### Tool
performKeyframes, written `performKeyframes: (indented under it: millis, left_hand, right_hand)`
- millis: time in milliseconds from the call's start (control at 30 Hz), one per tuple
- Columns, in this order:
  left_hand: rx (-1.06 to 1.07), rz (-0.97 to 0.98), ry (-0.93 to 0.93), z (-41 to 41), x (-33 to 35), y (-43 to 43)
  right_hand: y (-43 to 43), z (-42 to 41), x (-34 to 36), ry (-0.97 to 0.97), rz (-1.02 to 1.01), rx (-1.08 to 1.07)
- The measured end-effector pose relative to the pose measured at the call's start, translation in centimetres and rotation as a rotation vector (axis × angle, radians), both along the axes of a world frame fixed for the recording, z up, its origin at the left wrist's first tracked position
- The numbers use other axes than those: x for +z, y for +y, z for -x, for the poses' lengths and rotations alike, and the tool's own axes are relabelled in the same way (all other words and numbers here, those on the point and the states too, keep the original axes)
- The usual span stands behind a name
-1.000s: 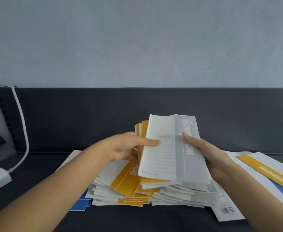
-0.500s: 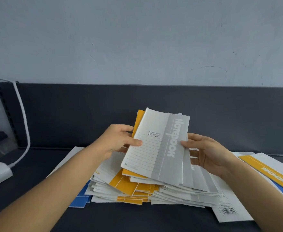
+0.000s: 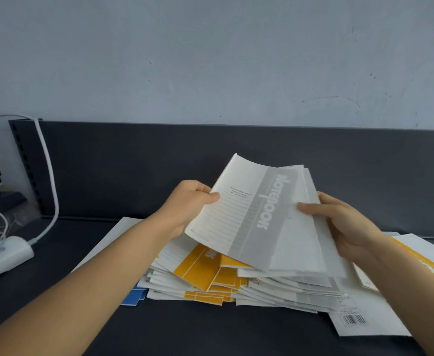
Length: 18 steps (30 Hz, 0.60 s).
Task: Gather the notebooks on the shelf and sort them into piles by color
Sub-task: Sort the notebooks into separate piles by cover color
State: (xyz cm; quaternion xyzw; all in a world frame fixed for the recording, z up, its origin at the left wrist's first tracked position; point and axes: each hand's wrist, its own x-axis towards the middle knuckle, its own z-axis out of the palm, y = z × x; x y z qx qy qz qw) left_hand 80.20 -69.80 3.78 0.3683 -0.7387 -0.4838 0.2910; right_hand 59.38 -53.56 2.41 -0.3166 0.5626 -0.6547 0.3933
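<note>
Head view: the left hand (image 3: 187, 206) and right hand (image 3: 339, 222) each grip a side edge of a fanned bundle of grey notebooks (image 3: 259, 214), raised above the mixed pile (image 3: 210, 278) at the middle of the shelf (image 3: 210, 330). Because the bundle is loosely fanned, its inner notebooks could slip out and fall among the yellow ones.

The left hand (image 3: 187, 201) pinched the left edge and the right hand (image 3: 339, 222) gripped the right edge of fanned grey notebooks (image 3: 249, 214), tilted above the heap (image 3: 210, 276) of yellow and grey notebooks on the shelf (image 3: 185, 330). A blue notebook (image 3: 133, 297) poked from under the heap's left side.
</note>
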Motion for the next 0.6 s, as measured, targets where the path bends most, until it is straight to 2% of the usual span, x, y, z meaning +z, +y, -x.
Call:
performKeyframes:
  millis: [233,467,600]
  left_hand:
    - [0.028,-0.058,0.097,2.6,0.5,1.3]
    - [-0.123,-0.010,-0.119,6.6,-2.6,2.6]
    - [-0.160,0.233,-0.327,7.5,-3.9,3.4]
  right_hand:
    - [6.1,4.8,3.1,0.024,-0.133,-0.242]
    - [9.6,6.9,3.1,-0.010,-0.183,-0.310]
    - [10.3,7.0,2.6,-0.067,-0.144,-0.309]
